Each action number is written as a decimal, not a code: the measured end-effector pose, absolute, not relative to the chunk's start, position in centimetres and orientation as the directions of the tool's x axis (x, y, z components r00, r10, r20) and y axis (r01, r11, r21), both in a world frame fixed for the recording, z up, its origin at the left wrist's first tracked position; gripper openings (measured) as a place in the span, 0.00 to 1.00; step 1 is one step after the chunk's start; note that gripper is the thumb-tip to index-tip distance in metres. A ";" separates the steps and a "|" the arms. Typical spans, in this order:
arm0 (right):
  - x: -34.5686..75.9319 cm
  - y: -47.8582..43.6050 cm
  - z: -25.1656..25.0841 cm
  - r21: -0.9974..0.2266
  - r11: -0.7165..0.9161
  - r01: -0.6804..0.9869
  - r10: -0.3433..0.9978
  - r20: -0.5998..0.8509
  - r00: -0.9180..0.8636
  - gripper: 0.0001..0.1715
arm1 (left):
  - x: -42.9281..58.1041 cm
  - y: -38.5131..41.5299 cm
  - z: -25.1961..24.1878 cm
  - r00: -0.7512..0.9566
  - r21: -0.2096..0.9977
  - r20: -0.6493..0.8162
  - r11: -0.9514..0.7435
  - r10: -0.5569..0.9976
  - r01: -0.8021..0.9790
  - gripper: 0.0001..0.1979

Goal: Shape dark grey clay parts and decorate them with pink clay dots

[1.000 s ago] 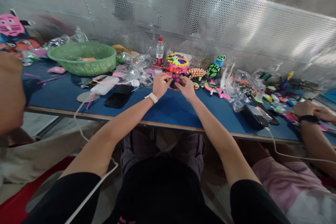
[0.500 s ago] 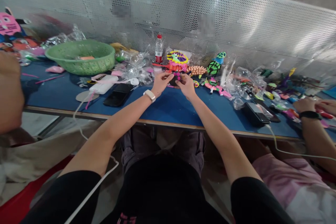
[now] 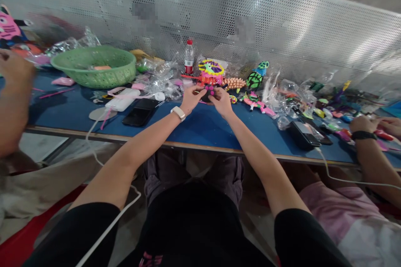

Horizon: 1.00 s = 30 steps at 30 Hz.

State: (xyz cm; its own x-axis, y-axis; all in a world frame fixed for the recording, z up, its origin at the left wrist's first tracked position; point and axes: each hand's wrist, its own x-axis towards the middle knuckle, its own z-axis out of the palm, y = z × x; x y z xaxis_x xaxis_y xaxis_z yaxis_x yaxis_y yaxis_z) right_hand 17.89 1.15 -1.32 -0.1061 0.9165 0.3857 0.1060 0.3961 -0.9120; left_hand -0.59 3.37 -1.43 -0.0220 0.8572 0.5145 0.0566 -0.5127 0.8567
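Observation:
Between my two hands is a small dark clay piece with magenta dots [image 3: 210, 91], held just above the table's far part. My left hand [image 3: 193, 97] pinches it from the left, with a pale watch on that wrist. From the right, my right hand [image 3: 222, 101] has its fingers closed on the same piece. Just behind it stand a bright figure with a yellow-edged frill [image 3: 211, 68] and a spiky orange clay piece [image 3: 234, 83]. A green-and-black shelled figure [image 3: 254, 79] and a pink-and-green figure [image 3: 253, 101] are to the right.
On the blue table [image 3: 200, 127] are a green basket [image 3: 94, 79], a black phone [image 3: 140, 113], a white power bank [image 3: 123, 100] with a cable, a red-capped bottle [image 3: 189, 58] and a black box [image 3: 302, 135]. Plastic wrappers line the perforated metal panel [image 3: 206, 12]. Co-workers' arms show at both sides.
The co-worker's hand at the left has come further into view and lifted. My hands stay almost in place around the dotted piece. The view has shifted slightly.

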 end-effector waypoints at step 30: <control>18.2 0.6 -0.2 -0.891 0.384 0.244 0.920 0.391 -0.020 0.30 | -0.5 2.7 -1.3 0.149 0.901 0.433 -0.426 0.889 -0.079 0.17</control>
